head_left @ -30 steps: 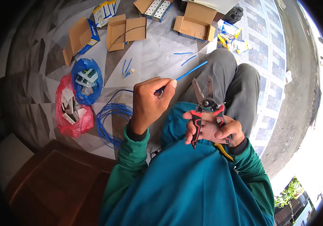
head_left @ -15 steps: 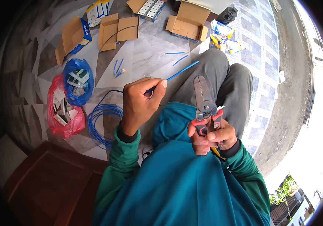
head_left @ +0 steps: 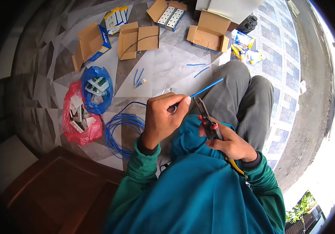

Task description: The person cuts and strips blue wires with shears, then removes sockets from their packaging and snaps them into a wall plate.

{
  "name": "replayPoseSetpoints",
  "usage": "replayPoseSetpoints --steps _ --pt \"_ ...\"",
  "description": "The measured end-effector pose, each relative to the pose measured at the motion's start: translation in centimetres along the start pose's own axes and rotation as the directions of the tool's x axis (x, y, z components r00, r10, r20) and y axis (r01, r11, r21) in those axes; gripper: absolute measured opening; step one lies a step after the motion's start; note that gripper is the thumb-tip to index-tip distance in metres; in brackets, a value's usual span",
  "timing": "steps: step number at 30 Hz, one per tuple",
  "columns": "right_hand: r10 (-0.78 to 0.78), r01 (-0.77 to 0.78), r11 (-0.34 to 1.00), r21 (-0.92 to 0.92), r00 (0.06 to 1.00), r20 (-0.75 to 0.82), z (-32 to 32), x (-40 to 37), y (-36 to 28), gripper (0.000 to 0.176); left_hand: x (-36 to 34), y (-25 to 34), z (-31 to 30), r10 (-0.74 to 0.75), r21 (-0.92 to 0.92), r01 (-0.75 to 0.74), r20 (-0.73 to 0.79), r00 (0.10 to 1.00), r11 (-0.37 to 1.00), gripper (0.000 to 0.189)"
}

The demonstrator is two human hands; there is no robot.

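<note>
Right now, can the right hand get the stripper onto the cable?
Probably yes. The right hand holds the stripper with its tip just beside the cable, which the left hand pinches and holds out; nothing shows between them.

floor: grey marbled tiles (head_left: 163, 66) | light: daylight (street at right) | corner: wooden furniture (head_left: 58, 183)

Soft daylight, brightest and washed out right of the grey trousers (head_left: 241, 97); fisheye bends edges, corners black
</note>
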State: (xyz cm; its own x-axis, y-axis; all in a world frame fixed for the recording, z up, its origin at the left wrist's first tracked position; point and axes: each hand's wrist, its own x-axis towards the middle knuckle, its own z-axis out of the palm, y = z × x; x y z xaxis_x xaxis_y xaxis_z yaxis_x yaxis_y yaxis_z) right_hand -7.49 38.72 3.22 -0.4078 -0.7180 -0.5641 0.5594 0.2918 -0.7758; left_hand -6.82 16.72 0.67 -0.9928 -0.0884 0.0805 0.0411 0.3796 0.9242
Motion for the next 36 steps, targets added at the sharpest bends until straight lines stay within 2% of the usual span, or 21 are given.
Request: replayPoseSetpoints --steps 4,14,16,22,24,29,31,33,34,36 --pt "-0.026 0.028 0.998 0.062 0.999 -0.028 0.4 0.8 -0.6 0.064 -0.1 0.3 0.2 -0.013 0.007 0.013 0.031 0.999 1.0 0.013" --pt "-0.053 0.054 0.998 0.022 0.998 -0.044 0.6 1.8 -0.9 0.065 0.0 0.7 0.0 0.019 0.024 -0.021 0.088 0.996 1.0 0.013" --pt "-0.047 0.048 0.998 0.027 0.997 -0.062 0.6 1.9 -0.9 0.064 0.1 0.8 -0.1 0.005 0.077 -0.015 0.132 0.991 0.997 0.017" --pt "-0.062 0.062 0.998 0.001 0.997 -0.05 0.6 2.5 -0.9 0.063 0.2 1.0 -0.3 -0.002 0.056 -0.005 0.129 0.992 0.998 0.018" --pt "-0.105 0.088 0.988 -0.13 0.985 -0.137 1.0 2.7 -1.4 0.055 0.2 1.0 -0.5 0.007 0.056 -0.014 0.127 0.992 0.998 0.018" --pt "-0.16 0.116 0.97 -0.212 0.965 -0.206 0.1 4.3 1.0 0.043 0.0 0.3 -0.9 0.032 0.106 -0.047 0.141 0.989 0.993 0.018" --pt "-0.193 0.136 0.965 -0.226 0.948 -0.254 -0.5 4.0 1.4 0.041 -0.3 0.0 -1.0 -0.106 -0.017 0.106 -0.019 0.994 0.994 0.019" --pt "-0.348 0.12 0.775 -0.621 0.9 -0.261 -1.3 1.3 1.9 0.046 -0.2 0.1 -1.7 -0.113 -0.031 0.112 -0.01 0.994 0.993 0.018" --pt "-0.399 -0.022 0.595 -0.803 0.859 -0.32 -1.5 -0.2 2.0 0.051 -0.4 0.0 -2.1 -0.131 -0.043 0.131 -0.003 0.991 0.99 0.018" --pt "-0.296 -0.353 0.244 -0.903 0.86 -0.416 -2.3 -2.3 2.6 0.056 -0.6 -1.3 -2.2 -0.11 -0.08 0.113 0.052 0.993 0.99 0.019"
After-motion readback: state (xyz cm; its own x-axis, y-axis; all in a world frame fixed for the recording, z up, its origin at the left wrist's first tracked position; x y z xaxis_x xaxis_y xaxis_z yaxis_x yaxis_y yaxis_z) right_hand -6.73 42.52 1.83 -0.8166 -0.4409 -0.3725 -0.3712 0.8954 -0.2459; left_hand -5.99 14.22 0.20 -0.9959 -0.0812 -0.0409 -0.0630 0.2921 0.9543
